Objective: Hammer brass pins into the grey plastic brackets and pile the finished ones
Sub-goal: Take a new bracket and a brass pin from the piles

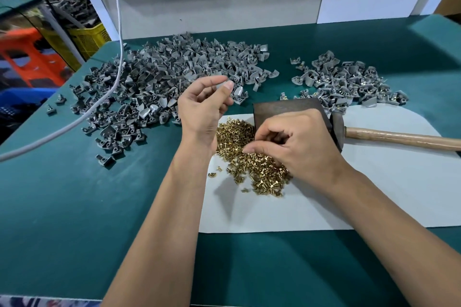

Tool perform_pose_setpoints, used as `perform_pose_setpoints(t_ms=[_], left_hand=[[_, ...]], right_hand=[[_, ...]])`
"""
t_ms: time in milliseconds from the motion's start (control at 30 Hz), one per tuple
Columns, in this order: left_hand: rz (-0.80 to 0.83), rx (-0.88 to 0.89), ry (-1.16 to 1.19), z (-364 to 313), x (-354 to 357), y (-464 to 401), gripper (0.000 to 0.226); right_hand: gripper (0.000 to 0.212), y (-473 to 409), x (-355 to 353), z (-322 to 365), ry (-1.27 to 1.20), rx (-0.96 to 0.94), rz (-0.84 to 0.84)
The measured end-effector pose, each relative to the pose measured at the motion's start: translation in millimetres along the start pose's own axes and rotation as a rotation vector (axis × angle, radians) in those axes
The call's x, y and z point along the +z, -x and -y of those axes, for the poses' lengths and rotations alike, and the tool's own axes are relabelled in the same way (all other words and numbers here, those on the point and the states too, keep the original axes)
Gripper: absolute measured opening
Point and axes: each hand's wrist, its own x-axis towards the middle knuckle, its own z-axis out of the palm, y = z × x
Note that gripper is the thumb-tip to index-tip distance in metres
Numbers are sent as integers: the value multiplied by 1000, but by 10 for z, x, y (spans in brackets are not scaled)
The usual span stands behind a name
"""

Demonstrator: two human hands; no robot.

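Right hand (pixel 287 142) curls into the brass pins (pixel 249 157) heaped near-centre on the desk (pixel 74 207), left hand (pixel 204 104) pinching a grey bracket (pixel 220 85); pins look tiny, slippery, best fingertip-pinched by the shank.

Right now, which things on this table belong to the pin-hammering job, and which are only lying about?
For the job:
- brass pins, right hand picking among them
- bracket pinched in left hand
- big bracket pile
- smaller pile showing brass
- hammer
- dark block
- white sheet

Lying about:
- white cable
- yellow crate
- orange stool
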Motion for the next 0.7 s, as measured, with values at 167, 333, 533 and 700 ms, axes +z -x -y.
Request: perform_pose_setpoints(t_ms=[167, 333, 533, 700], left_hand=[[11, 2, 35, -42, 13, 1, 20], [-9, -16, 64, -61, -45, -15, 22], [-108, -21, 132, -115, -231, -109, 18], [-142, -41, 194, -129, -309, -141, 11]], right_hand=[[19, -8, -22, 7, 220, -71, 187], [15, 20, 4, 22, 288, -134, 224], [16, -60, 292, 234, 364, -206, 351], [16, -210, 502, 346, 405, -180, 486]])
